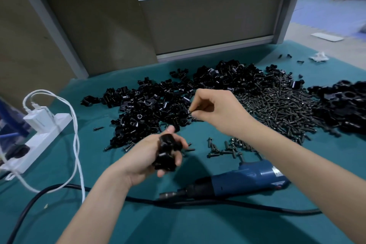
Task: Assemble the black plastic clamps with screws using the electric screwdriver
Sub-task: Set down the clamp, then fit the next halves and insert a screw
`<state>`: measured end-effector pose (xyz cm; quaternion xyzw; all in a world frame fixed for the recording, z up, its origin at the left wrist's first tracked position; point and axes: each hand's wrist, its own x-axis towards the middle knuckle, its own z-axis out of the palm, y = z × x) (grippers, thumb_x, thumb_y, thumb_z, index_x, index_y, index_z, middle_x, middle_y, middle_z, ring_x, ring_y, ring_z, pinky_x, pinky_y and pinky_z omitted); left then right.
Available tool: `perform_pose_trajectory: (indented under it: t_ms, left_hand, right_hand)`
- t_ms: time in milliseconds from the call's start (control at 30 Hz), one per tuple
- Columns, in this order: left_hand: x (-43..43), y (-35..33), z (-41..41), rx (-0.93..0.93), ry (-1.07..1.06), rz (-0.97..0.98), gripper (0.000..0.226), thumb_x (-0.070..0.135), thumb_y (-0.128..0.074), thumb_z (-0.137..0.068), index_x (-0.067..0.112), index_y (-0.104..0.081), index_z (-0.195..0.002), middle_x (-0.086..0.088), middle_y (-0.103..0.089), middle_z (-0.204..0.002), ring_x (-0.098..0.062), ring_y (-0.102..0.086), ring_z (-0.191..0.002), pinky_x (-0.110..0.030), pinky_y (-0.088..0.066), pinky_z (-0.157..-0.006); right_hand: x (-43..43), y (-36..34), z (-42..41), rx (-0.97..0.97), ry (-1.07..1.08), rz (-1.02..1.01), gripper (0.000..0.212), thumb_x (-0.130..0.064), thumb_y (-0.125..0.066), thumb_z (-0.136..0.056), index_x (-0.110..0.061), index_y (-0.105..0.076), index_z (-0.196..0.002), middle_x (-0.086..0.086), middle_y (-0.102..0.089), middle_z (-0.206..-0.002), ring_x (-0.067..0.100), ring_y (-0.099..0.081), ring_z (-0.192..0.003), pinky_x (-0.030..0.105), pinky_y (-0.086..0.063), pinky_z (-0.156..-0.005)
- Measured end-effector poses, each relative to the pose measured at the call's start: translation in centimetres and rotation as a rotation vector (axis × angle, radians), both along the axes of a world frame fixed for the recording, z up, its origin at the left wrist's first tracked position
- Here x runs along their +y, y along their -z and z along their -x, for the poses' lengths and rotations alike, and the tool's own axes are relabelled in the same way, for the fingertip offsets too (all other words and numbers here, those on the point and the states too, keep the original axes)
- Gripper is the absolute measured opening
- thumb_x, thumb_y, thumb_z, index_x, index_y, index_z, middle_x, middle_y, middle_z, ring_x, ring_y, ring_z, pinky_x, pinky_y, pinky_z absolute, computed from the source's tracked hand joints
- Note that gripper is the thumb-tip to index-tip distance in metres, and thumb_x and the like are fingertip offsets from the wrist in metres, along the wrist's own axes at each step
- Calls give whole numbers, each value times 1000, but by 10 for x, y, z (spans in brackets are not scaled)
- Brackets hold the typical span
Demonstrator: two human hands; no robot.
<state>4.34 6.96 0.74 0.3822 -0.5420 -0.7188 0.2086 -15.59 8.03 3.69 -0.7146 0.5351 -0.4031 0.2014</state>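
Note:
My left hand (146, 154) grips a black plastic clamp (167, 151) above the green table, fingers curled round it. My right hand (213, 108) is raised over the near edge of the clamp pile and pinches a small dark screw (191, 111) between thumb and fingers. A wide heap of loose black clamp parts (154, 105) lies in the middle. To its right spreads a pile of dark screws (277, 105). The blue electric screwdriver (237, 180) lies on its side on the table under my right forearm, its bit pointing left.
A heap of black clamps (344, 105) sits at the far right. A white power strip (35, 140) with white cables lies at the left. The screwdriver's black cord (217, 203) runs across the front. Several loose screws (223, 149) lie near the tool. A grey panel (208, 18) stands behind.

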Motion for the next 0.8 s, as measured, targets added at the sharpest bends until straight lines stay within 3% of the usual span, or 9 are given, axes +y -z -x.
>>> perform_pose_trajectory:
  t_ms: [133, 233, 300, 333, 433, 567, 633, 800]
  left_hand:
    - [-8, 10, -10, 226, -364, -209, 43, 49, -54, -78, 11, -60, -96, -2, -57, -60, -8, -40, -33, -16, -37, -31]
    - [-8, 18, -8, 182, -477, -137, 37, 46, -60, -76, 14, -60, -95, -3, -62, -70, -9, -46, -39, -17, -44, -37]
    - [-4, 23, -5, 145, -500, -69, 28, 40, -63, -74, 16, -63, -90, -3, -60, -76, -8, -51, -45, -18, -46, -40]
    - [-3, 25, -4, 136, -511, -36, 25, 38, -65, -74, 17, -64, -88, -2, -58, -78, -7, -53, -48, -18, -47, -41]
    - [2, 31, -3, 157, -537, 38, 22, 38, -66, -73, 20, -64, -86, 4, -59, -72, -5, -55, -51, -17, -47, -43]
    - [4, 32, -2, 198, -539, 108, 18, 38, -68, -70, 24, -66, -81, 8, -61, -65, -6, -57, -53, -18, -48, -43]
    - [5, 32, -3, 190, -533, 160, 18, 38, -67, -71, 24, -65, -83, 8, -62, -66, -7, -57, -52, -19, -48, -44]
    - [9, 33, -2, 143, -507, 281, 26, 37, -66, -73, 22, -64, -93, 7, -65, -70, -9, -58, -51, -21, -47, -46]
  right_hand:
    - [-10, 18, 19, 297, 3, -237, 11, -10, -71, -85, -21, -68, -82, -14, -62, -71, -3, -55, -64, 12, -43, -61]
    - [-15, 38, 17, 468, -105, -367, 8, -16, -67, -90, -16, -72, -96, -12, -63, -82, 3, -58, -75, 8, -45, -67]
    - [-21, 45, 17, 464, -56, -404, 14, -20, -65, -92, -16, -69, -104, -4, -65, -98, 11, -60, -78, 20, -49, -73]
    - [-24, 47, 18, 448, 8, -408, 16, -22, -65, -92, -15, -67, -106, 0, -65, -100, 12, -59, -73, 21, -49, -68]
    - [-32, 47, 20, 448, 154, -495, 23, -26, -68, -89, -6, -64, -100, 3, -63, -74, 12, -52, -52, 20, -41, -49]
    - [-35, 51, 16, 367, 161, -697, 16, -17, -72, -87, -5, -61, -81, 6, -61, -65, 16, -59, -49, 20, -51, -47]
    - [-36, 51, 13, 347, 169, -703, 12, -12, -70, -87, -5, -62, -81, 7, -62, -68, 17, -59, -53, 22, -53, -51]
    - [-38, 55, 3, 450, 151, -678, 24, -24, -72, -86, -2, -67, -96, 10, -66, -92, 23, -58, -82, 32, -50, -74]
